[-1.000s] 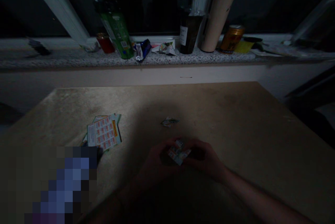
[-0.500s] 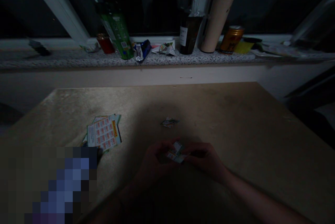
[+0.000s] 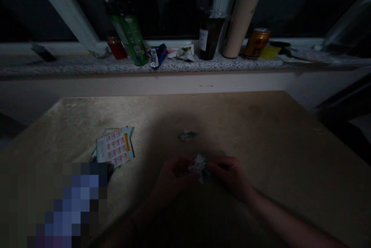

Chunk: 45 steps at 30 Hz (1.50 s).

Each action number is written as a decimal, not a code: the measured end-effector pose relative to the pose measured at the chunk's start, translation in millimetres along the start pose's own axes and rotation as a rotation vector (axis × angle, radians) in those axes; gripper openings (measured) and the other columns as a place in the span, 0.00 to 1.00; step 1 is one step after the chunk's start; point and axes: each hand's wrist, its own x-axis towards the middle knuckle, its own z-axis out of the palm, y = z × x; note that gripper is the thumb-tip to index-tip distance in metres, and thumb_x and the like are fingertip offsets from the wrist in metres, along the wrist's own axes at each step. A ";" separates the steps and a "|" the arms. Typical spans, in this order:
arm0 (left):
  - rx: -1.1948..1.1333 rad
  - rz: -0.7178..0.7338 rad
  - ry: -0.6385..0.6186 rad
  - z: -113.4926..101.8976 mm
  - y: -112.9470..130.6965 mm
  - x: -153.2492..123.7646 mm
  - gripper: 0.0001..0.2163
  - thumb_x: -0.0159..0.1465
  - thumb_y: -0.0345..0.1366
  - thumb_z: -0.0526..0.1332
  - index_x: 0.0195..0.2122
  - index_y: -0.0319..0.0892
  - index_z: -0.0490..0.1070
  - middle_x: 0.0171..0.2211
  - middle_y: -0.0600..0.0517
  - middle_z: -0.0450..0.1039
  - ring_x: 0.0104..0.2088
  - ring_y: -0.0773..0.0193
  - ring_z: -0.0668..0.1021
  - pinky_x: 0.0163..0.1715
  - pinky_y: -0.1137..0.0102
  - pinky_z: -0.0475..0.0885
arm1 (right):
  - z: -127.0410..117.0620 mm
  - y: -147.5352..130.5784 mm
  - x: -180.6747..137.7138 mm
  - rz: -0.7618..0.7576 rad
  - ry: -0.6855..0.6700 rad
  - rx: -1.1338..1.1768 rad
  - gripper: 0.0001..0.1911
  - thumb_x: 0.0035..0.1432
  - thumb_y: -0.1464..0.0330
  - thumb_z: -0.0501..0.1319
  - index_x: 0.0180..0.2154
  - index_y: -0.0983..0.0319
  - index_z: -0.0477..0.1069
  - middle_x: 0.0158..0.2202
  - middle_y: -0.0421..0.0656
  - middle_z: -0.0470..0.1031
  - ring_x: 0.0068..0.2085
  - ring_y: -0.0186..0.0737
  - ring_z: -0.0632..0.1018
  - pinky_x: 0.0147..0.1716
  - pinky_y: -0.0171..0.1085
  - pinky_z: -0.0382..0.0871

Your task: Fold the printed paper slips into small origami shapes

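Between my two hands is a small piece of folded printed paper (image 3: 198, 164), pale with coloured print, held above the table. My left hand (image 3: 176, 174) pinches its left side between thumb and fingers. Its right edge is gripped by the thumb and fingertips of my right hand (image 3: 227, 170). Just beyond my hands, a small folded paper piece (image 3: 188, 135) lies on the table in my shadow. To the left rests a stack of printed cards (image 3: 114, 147), the top one showing rows of red-and-white boxes. Dim light hides the finer folds.
The brown table (image 3: 246, 124) meets a wall below a speckled stone sill (image 3: 176, 65). Along the sill stand a green container (image 3: 130, 39), a dark cup with a straw (image 3: 210, 41), a cardboard tube (image 3: 243, 16) and an orange can (image 3: 256, 45). A blurred patch covers the lower left.
The folded paper in my hands has turned and shifted slightly to the right, its outline now more pointed. My right fingers have moved slightly on its edge. The other things stay put.
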 end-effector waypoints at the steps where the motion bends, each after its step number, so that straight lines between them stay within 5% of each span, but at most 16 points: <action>1: 0.014 -0.011 0.006 0.1 -0.4 0.1 0.11 0.48 0.33 0.69 0.33 0.40 0.73 0.32 0.50 0.78 0.34 0.59 0.79 0.35 0.68 0.74 | 0.1 0.2 -0.2 0.005 0.008 -0.008 0.12 0.52 0.59 0.64 0.24 0.60 0.76 0.23 0.40 0.76 0.25 0.35 0.75 0.24 0.32 0.68; 13: 0.115 0.021 0.012 -0.1 7.7 -0.5 0.05 0.55 0.35 0.64 0.30 0.45 0.79 0.35 0.54 0.80 0.37 0.58 0.80 0.39 0.68 0.74 | 1.8 0.3 -1.9 -0.019 0.047 -0.025 0.10 0.52 0.60 0.64 0.26 0.59 0.77 0.25 0.41 0.78 0.27 0.37 0.77 0.26 0.33 0.71; 20: 0.173 0.063 0.075 0.0 3.8 -1.1 0.05 0.55 0.36 0.63 0.30 0.44 0.78 0.30 0.54 0.80 0.32 0.60 0.80 0.35 0.70 0.74 | 4.2 -1.9 -5.0 -0.105 0.071 -0.052 0.10 0.50 0.62 0.66 0.35 0.59 0.77 0.32 0.43 0.79 0.31 0.38 0.78 0.29 0.34 0.73; 29: 0.074 0.033 0.045 0.4 4.0 -0.7 0.08 0.56 0.38 0.63 0.37 0.43 0.77 0.35 0.52 0.79 0.35 0.59 0.80 0.36 0.70 0.74 | 4.5 -2.3 -5.8 -0.105 0.084 -0.099 0.09 0.53 0.61 0.64 0.28 0.59 0.76 0.25 0.41 0.78 0.26 0.37 0.78 0.25 0.33 0.72; 45: 0.142 -0.016 0.101 -0.7 9.5 0.1 0.05 0.55 0.34 0.63 0.30 0.46 0.80 0.32 0.55 0.80 0.35 0.58 0.81 0.38 0.69 0.75 | 3.6 -2.0 -5.1 -0.125 0.053 0.015 0.04 0.51 0.65 0.66 0.30 0.58 0.78 0.29 0.41 0.79 0.31 0.38 0.79 0.31 0.35 0.74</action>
